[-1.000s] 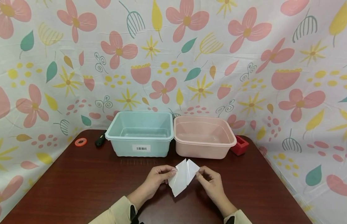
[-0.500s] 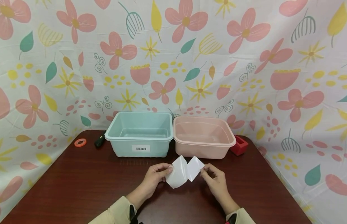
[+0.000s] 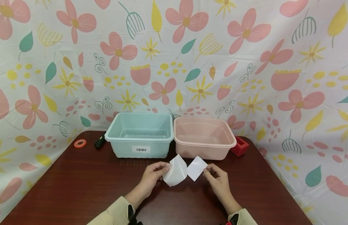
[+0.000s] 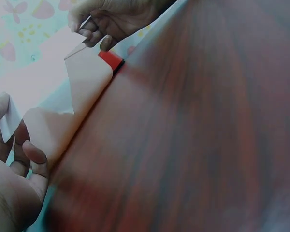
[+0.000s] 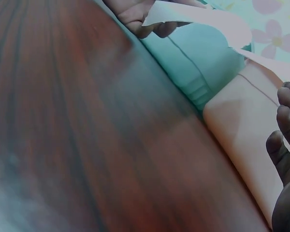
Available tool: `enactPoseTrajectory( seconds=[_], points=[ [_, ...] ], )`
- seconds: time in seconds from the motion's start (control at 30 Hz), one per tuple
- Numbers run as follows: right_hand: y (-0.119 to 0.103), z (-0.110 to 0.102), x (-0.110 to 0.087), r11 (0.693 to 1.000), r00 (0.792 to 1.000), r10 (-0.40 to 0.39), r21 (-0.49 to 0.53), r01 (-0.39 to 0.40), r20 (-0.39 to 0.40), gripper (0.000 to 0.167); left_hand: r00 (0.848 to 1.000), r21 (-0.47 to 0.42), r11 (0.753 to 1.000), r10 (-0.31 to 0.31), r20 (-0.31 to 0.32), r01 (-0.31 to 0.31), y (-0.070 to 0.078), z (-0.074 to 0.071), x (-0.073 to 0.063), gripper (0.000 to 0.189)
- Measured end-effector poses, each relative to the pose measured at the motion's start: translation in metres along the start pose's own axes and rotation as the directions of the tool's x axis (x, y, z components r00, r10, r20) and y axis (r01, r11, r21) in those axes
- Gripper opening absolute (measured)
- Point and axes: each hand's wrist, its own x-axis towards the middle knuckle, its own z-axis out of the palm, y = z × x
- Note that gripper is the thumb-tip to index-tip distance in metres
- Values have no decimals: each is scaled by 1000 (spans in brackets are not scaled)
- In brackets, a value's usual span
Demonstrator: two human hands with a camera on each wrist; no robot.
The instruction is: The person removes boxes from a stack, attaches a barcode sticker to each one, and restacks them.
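Note:
Two joined-looking pieces of thin white paper are held above the dark wooden table (image 3: pixel 106 187) in the head view. The left piece, a glossy curled sheet (image 3: pixel 175 173), is pinched at its left edge by my left hand (image 3: pixel 149 178). My right hand (image 3: pixel 218 182) pinches the right corner of a flatter, roughly square white piece (image 3: pixel 197 168). Their inner edges meet around one spot between the hands. In the left wrist view the paper (image 4: pixel 48 82) looks overexposed and spans from hand to hand. The right wrist view shows the curled sheet (image 5: pixel 212 19) arching out from the left hand.
Behind the hands stand a light blue bin (image 3: pixel 141 139) with a barcode label and a pink bin (image 3: pixel 206 145). A red block-shaped holder (image 3: pixel 239 147) sits right of them. At the left lie an orange ring (image 3: pixel 80 143) and a black-handled tool (image 3: pixel 100 142). A floral cloth hangs behind.
My hands have drawn apart and moved slightly up. The two white pieces, overlapping closely before, have spread open to either side, and the right piece lies flatter to view.

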Motion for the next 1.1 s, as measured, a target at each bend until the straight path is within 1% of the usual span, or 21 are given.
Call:
enactPoseTrajectory(
  seconds=[0.1,0.17,0.27,0.33,0.37,0.5,0.57,0.6,0.73,0.83,0.9,0.93,1.0,1.03,1.1],
  points=[
    [8,-3,2,1000,1000,-9,0,9,-14,10,1000,48,999,5,-29,-3,0,-5,3,28],
    [17,-5,3,1000,999,-7,3,8,-32,11,999,101,995,14,-48,-9,-1,-8,5,26],
    [31,-7,6,1000,998,7,18,-6,-58,13,996,194,981,28,-80,-12,-2,-13,7,24],
    [36,-9,6,1000,998,2,28,0,-66,13,993,246,969,32,-109,-5,-3,-14,9,21],
    [32,-9,6,1000,998,4,29,-2,-67,12,992,268,963,37,-119,-4,2,-13,6,20],
    [12,-8,6,1000,998,13,29,-11,-59,10,984,327,945,65,-168,-6,3,-14,6,18],
    [2,-8,5,1000,998,22,16,-21,-55,8,977,360,933,93,-189,-19,3,-15,6,17],
    [1,-8,5,1000,998,21,16,-20,-54,8,973,371,928,104,-204,-22,-2,-17,8,18],
    [1,-8,5,1000,998,28,8,-28,-51,6,955,420,907,157,-251,-39,-1,-16,10,23],
    [1,-8,5,1000,998,27,-3,-28,-48,5,942,430,902,183,-282,-46,1,-16,10,24],
    [0,-7,4,1000,999,10,-17,-11,-40,6,932,421,904,211,-295,-72,3,-14,8,19],
    [-1,-7,4,1000,999,-6,-31,5,-35,6,929,416,904,233,-288,-98,4,-12,7,17],
    [-2,-6,3,996,998,-57,-69,56,-17,7,930,398,903,275,-245,-162,6,-5,2,15],
    [-3,-5,2,991,995,-95,-92,94,-8,8,934,382,903,290,-207,-196,7,0,-1,15],
    [-3,-3,2,973,983,-183,-139,183,12,12,949,315,914,300,-94,-257,9,11,-9,14]
  ],
)
